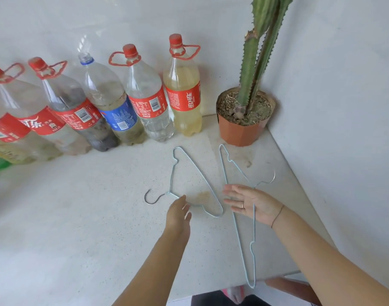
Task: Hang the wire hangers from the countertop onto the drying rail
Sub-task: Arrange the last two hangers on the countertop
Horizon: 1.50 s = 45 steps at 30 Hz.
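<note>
Two light-blue wire hangers lie flat on the white speckled countertop (78, 206). The left hanger (194, 165) has its hook pointing left. My left hand (178, 214) reaches over its lower edge with fingers straight, holding nothing. The right hanger (239, 237) is longer in view, hook at the right, its lower end past the counter's front edge. My right hand (253, 203) hovers palm-up over its upper part, fingers spread, a ring on one finger. No drying rail is in view.
Several large plastic bottles (145, 96) with red and blue labels stand in a row along the back wall. A potted cactus (244, 115) sits in the back right corner. A white wall bounds the counter on the right.
</note>
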Motion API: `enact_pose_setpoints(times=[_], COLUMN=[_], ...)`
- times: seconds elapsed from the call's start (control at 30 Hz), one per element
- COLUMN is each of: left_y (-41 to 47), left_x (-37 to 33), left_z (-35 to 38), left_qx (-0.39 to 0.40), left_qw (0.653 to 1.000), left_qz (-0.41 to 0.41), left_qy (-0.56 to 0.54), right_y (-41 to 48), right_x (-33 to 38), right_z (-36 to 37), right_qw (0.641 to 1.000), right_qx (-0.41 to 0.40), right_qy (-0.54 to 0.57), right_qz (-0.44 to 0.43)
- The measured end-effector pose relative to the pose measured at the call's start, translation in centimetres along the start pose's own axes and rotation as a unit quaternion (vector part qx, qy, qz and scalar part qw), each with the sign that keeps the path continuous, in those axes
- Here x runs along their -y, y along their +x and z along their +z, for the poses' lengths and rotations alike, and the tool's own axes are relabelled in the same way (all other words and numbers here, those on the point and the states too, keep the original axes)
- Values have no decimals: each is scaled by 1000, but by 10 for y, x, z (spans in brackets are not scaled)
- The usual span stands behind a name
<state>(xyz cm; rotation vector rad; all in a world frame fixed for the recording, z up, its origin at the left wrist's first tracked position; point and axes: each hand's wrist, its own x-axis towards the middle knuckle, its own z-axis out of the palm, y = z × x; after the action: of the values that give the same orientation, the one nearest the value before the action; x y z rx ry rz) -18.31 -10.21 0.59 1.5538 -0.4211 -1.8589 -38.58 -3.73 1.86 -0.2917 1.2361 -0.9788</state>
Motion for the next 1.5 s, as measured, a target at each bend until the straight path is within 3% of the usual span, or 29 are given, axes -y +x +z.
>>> enact_pose_setpoints(times=[0.17, 0.43, 0.77, 1.07, 1.5], left_y=[7, 8, 12, 16, 17], left_x=[-9, -14, -15, -5, 0], left_z=[-5, -6, -2, 16, 31], left_qx=[9, 26, 48, 82, 92], left_qw=[998, 993, 989, 989, 991], left_qz=[-38, -70, -90, -112, -94], left_qy=[-52, -92, -108, -48, 29], right_y=[11, 13, 11, 9, 5], right_x=[0, -3, -3, -4, -10], right_z=[21, 28, 17, 9, 2], right_qw=[996, 993, 992, 998, 996], right_qx=[63, -20, -29, 15, 22], right_qy=[-52, -101, -126, -59, 81], right_qz=[34, -60, -12, 17, -20])
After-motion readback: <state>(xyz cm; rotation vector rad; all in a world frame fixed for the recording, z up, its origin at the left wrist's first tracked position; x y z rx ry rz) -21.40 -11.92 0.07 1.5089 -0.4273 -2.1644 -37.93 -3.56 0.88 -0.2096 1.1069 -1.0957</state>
